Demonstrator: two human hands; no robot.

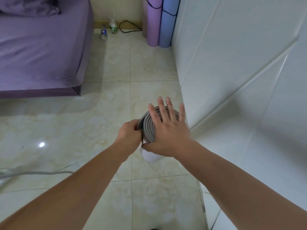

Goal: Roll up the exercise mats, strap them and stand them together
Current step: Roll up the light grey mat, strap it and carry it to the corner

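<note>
A purple bed fills the left, with two bottles on the floor by its far corner. Nearer, the left hand is clamped on the loose outer edge of the rolled mat, which stands on end on the floor just beside the white wall. The right hand lies flat on its spiral top, fingers straight and spread. The foam looks light, soft and springy, likely to unwind if let go, so the outer flap is the place to hold. Farther back, a purple mat and a blue mat stand together in the corner.
</note>
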